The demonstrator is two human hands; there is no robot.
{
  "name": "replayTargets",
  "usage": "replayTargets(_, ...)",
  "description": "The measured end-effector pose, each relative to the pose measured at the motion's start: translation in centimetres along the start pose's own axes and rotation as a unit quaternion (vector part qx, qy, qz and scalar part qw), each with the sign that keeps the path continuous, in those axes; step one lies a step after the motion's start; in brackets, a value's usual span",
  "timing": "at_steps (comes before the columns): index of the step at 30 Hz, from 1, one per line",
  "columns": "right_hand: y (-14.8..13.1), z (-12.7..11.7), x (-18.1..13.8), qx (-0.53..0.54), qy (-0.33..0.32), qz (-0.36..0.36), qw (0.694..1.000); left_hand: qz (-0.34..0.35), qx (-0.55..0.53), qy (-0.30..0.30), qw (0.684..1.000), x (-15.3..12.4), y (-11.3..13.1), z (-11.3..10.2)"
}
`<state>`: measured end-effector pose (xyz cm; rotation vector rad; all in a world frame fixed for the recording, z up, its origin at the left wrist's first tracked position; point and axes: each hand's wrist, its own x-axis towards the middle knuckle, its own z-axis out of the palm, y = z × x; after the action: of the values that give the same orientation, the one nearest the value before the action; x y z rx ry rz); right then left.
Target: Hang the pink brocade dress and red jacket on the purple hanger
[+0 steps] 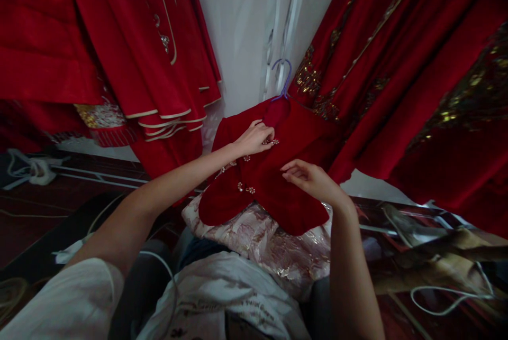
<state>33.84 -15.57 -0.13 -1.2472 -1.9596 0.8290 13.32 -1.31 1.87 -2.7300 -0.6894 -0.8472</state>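
A red jacket (278, 181) with beaded flower-like fasteners (246, 188) down its front lies spread before me, a purple hanger (283, 81) in its neck. At the upper front my left hand (256, 138) is closed, its bent fingers gripping the cloth beside a beaded fastener. The fingertips are partly hidden. Lower and to the right, my right hand (308, 177) hovers over or rests lightly on the jacket; contact is unclear. Its fingers are loosely bent and apart, with nothing seen in them. Under the jacket's hem, a shiny pink-and-white patterned cloth (254, 234) covers my lap.
Red garments with pale trim (159, 81) hang at left, and red garments with gold embroidery (397, 75) hang at right. White metal poles (288, 17) stand behind the jacket. A white cord (440, 300) and assorted items lie low at right; a black board-like surface (59, 229) is at left.
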Motion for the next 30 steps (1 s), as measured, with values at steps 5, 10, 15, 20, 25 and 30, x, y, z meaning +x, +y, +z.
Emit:
replayTargets(5,0.0,0.1,0.1,-0.003,0.007,-0.002,1.000,0.014,-0.007,0.017,1.000,-0.3,0.1,-0.2)
replayTargets(10,-0.2,0.0,-0.1,0.003,0.008,-0.001,1.000,0.023,-0.012,0.030,0.999,-0.6,0.1,-0.3)
replayTargets(15,-0.1,-0.2,-0.2,0.000,0.012,-0.002,1.000,0.033,-0.007,0.019,0.999,-0.2,-0.1,-0.5)
replayTargets(20,0.2,-0.1,-0.2,-0.001,0.007,-0.001,1.000,0.037,0.006,0.012,0.999,0.0,-0.5,-0.5)
replayTargets(25,0.3,-0.1,-0.1,-0.004,0.006,-0.001,1.000,0.042,0.006,0.009,0.999,-0.1,-0.7,-0.5)
replayTargets(30,0.9,0.0,0.2,-0.008,0.001,0.006,1.000,0.054,0.017,0.012,0.998,-0.3,-0.6,-0.7)
